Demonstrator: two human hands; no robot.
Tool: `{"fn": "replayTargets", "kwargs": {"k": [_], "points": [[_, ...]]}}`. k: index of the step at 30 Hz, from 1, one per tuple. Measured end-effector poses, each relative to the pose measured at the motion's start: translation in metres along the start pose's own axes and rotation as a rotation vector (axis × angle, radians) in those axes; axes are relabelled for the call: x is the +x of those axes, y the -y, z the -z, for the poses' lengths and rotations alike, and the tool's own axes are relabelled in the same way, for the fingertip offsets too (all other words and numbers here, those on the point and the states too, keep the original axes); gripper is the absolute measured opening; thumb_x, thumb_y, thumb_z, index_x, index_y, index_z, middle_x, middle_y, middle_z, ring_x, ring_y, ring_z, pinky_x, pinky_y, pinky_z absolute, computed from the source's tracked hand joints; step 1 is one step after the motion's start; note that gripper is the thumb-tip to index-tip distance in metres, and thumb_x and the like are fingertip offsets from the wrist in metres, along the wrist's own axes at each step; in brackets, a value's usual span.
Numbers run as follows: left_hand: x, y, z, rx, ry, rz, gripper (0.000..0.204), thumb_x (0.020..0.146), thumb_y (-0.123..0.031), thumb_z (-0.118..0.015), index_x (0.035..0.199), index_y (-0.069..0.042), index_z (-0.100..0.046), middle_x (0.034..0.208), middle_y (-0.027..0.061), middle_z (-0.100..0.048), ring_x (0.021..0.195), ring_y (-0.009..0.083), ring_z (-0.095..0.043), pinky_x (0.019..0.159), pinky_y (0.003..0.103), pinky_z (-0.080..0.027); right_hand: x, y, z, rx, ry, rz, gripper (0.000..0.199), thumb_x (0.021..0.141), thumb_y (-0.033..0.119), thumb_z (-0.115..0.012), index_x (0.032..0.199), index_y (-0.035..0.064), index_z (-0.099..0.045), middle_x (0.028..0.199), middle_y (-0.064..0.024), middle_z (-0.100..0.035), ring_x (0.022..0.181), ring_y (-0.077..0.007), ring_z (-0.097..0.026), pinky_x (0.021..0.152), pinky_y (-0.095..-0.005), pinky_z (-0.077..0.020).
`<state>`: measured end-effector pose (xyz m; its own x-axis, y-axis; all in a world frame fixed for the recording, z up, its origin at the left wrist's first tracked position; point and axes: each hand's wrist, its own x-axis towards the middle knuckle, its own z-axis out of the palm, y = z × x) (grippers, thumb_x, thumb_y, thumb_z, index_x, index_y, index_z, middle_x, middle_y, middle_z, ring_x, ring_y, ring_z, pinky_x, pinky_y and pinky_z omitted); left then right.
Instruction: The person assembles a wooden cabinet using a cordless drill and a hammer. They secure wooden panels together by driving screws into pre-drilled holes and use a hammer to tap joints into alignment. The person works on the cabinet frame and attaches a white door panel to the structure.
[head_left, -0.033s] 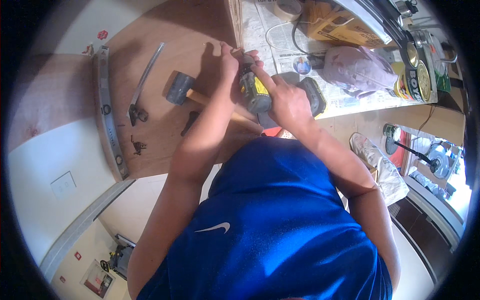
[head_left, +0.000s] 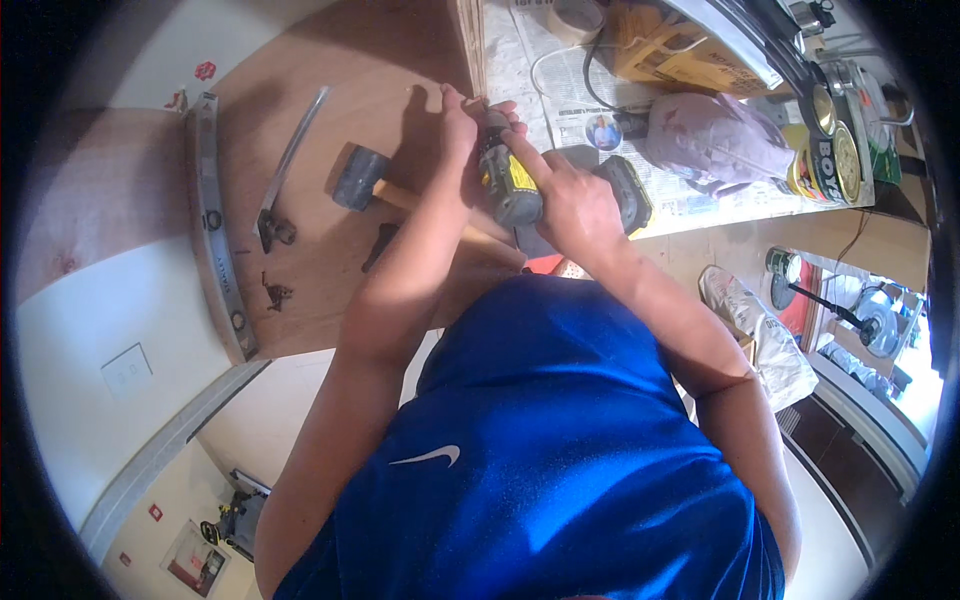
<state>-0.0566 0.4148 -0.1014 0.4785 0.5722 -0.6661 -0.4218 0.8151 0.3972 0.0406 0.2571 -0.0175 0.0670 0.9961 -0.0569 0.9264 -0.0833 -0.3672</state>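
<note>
A yellow-and-black cordless drill [head_left: 512,180] lies sideways in my right hand [head_left: 582,205], its battery end to the right and its chuck pointing away from me. My right index finger stretches along the drill body. Close to the chuck, my left hand [head_left: 460,125] is bent around the near end of an upright plywood edge [head_left: 471,45]; what its fingers pinch is hidden. The drill's tip cannot be made out. Under my left forearm lies a rubber mallet [head_left: 358,178] with a black head and wooden handle, partly covered by the arm.
Left on the wooden board [head_left: 290,320] are a spirit level [head_left: 212,215], a long metal tool [head_left: 290,160] and a small heap of dark screws [head_left: 277,292]. To the right, newspaper [head_left: 560,80] carries a tape roll [head_left: 575,18], a cardboard box [head_left: 690,50], a plastic bag [head_left: 715,140] and a can [head_left: 830,165].
</note>
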Motion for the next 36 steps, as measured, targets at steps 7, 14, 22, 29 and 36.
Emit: {"fn": "replayTargets", "kwargs": {"k": [7, 14, 22, 29, 36], "points": [[0.012, 0.000, 0.009, 0.055, 0.004, 0.033, 0.083, 0.102, -0.075, -0.026, 0.104, -0.001, -0.064, 0.082, 0.0154, -0.068, 0.069, 0.0269, -0.061, 0.068, 0.039, -0.057, 0.001, 0.001, 0.001, 0.017, 0.028, -0.030, 0.108, 0.064, -0.003, -0.076, 0.160, 0.0260, -0.034, 0.106, -0.0133, -0.066, 0.084, -0.0387, -0.071, 0.072, -0.0481, -0.0599], [0.006, -0.028, 0.042, 1.286, -0.321, -1.080, 0.078, 0.083, -0.064, -0.077, 0.108, 0.009, -0.067, 0.097, 0.0219, -0.074, 0.092, 0.0302, -0.073, 0.085, 0.040, -0.057, 0.000, -0.001, 0.001, 0.019, -0.016, 0.009, 0.098, 0.071, -0.002, -0.070, 0.159, 0.0237, -0.035, 0.105, -0.0144, -0.065, 0.080, -0.0378, -0.071, 0.068, -0.0471, -0.0601], [0.056, -0.062, -0.002, 1.719, -0.249, -0.496, 0.104, 0.065, -0.087, -0.071, 0.097, 0.011, -0.076, 0.107, 0.0334, -0.072, 0.114, 0.0373, -0.070, 0.100, 0.044, -0.053, -0.003, 0.001, -0.011, -0.004, -0.058, 0.014, 0.099, 0.071, -0.003, -0.069, 0.160, 0.0255, -0.035, 0.103, -0.0136, -0.064, 0.075, -0.0372, -0.070, 0.065, -0.0471, -0.0591], [0.062, -0.071, 0.007, 1.896, -0.189, -0.593, 0.056, 0.082, -0.066, -0.064, 0.086, -0.014, -0.084, 0.089, 0.0117, -0.079, 0.094, 0.0307, -0.075, 0.090, 0.040, -0.056, -0.005, 0.001, -0.016, -0.005, -0.072, 0.007, 0.082, 0.081, -0.002, -0.059, 0.158, 0.0237, -0.040, 0.097, -0.0115, -0.064, 0.079, -0.0313, -0.071, 0.065, -0.0426, -0.0595], [0.055, -0.077, 0.003, 1.918, -0.158, -0.459, 0.057, 0.082, -0.063, -0.065, 0.103, -0.013, -0.082, 0.107, 0.0154, -0.078, 0.105, 0.0340, -0.072, 0.094, 0.040, -0.054, -0.004, 0.004, -0.010, 0.049, -0.048, -0.013, 0.078, 0.084, 0.001, -0.060, 0.157, 0.0210, -0.041, 0.097, -0.0112, -0.064, 0.085, -0.0298, -0.071, 0.069, -0.0424, -0.0592]]}}
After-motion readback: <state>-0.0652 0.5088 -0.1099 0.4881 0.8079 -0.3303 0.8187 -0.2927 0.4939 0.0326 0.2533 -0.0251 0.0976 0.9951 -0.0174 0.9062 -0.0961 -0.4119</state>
